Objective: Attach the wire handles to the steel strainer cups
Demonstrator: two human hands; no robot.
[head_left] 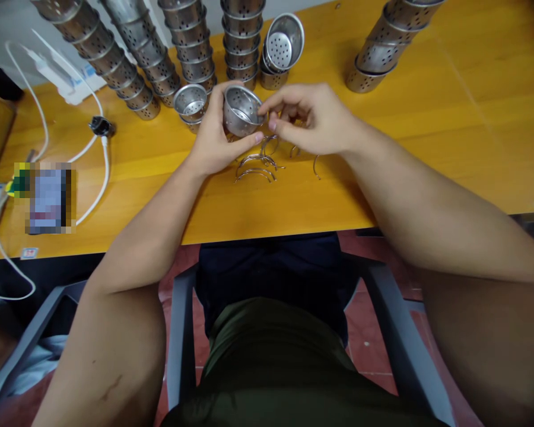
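My left hand (216,139) is wrapped around a small perforated metal cup (240,110), held above the yellow table (427,136) with its mouth tilted toward me. My right hand (309,118) pinches at the cup's right rim, where a thin wire handle (249,118) sits across the opening. Several curved wire handles (256,169) lie loose on the table just below both hands.
Tall leaning stacks of the same perforated cups (196,47) line the table's far side, with another stack (382,47) at the right. A loose cup (191,102) stands by my left hand. White cables (100,172) and a power strip (60,74) lie left.
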